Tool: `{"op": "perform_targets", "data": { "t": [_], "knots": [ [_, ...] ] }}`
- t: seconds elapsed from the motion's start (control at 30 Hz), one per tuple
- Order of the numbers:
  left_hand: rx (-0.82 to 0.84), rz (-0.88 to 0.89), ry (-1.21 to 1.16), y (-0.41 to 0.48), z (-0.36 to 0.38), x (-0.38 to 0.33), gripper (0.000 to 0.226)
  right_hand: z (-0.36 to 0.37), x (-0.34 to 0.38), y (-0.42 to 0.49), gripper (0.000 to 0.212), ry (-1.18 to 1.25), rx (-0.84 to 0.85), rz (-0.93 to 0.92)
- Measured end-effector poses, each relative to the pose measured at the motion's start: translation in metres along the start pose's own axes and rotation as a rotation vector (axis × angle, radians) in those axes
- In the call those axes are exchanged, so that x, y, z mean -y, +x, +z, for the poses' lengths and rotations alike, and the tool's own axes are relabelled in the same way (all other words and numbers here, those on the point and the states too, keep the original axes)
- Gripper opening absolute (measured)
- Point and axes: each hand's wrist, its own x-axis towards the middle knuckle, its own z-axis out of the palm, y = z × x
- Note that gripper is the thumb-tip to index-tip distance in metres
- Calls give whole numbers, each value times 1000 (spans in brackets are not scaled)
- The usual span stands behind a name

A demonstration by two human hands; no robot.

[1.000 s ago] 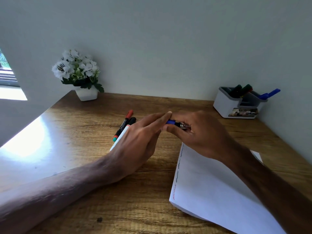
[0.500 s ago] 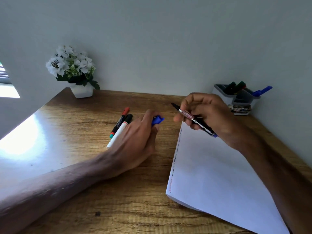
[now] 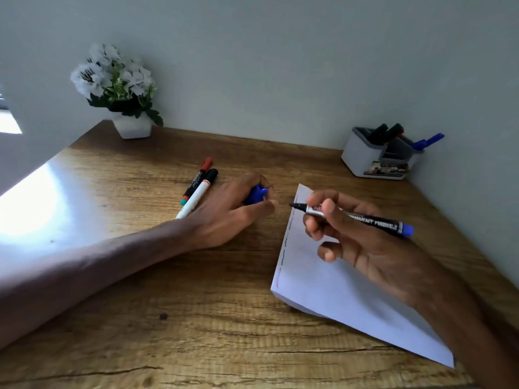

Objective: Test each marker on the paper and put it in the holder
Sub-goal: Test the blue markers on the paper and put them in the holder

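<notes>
An uncapped marker [image 3: 365, 219] with a blue end is held in the right grip [image 3: 362, 242], pinched between thumb and fingers close behind its black tip. The tip is pointed toward the left grip [image 3: 227, 211] and sits at the far corner of the paper [image 3: 337, 290] (whether it touches the sheet cannot be told). Beneath the right grip the paper is spread on the tabletop [image 3: 196, 304], with short scribbles lined along its left edge. A blue cap [image 3: 257, 193] is clasped in the curled fingers of the left grip, which is rested on the wood just left of the paper. Beyond and left of the left grip, a red-capped marker [image 3: 196, 178] and a white marker [image 3: 198, 195] are laid side by side. Well beyond the right grip, by the wall, the holder [image 3: 365, 161] is seen with several markers standing in it. A flower pot [image 3: 132, 127] is set far beyond the left grip.
</notes>
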Motion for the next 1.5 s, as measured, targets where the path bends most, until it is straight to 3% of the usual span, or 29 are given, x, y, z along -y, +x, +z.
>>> {"op": "perform_targets", "data": {
  "t": [0.07, 0.13, 0.23, 0.43, 0.6, 0.77, 1.0, 1.5],
  "knots": [
    [64, 28, -76, 1, -2, 3, 12, 3, -4, -4, 9, -104, -12, -40],
    [154, 57, -112, 1, -4, 3, 27, 3, -9, -9, 11, -177, -34, -47],
    [258, 132, 32, 3, -3, -1, 38, 4, -17, -15, 17, -206, -19, -34],
    [328, 199, 261, 2, -6, -5, 37, 6, -26, -18, 15, -244, -29, -37],
    [395, 131, 185, 5, -9, -6, 33, 11, -23, -21, 16, -287, -17, -72],
    [468, 156, 224, 4, -9, -10, 55, 14, -25, -21, 12, -312, 61, -93],
    [464, 148, 179, 6, -12, -13, 59, 27, -31, -8, 8, -557, 103, -222],
    [474, 166, 190, 2, -12, -16, 55, 29, -35, -17, 14, -625, 130, -247]
  ]
}}
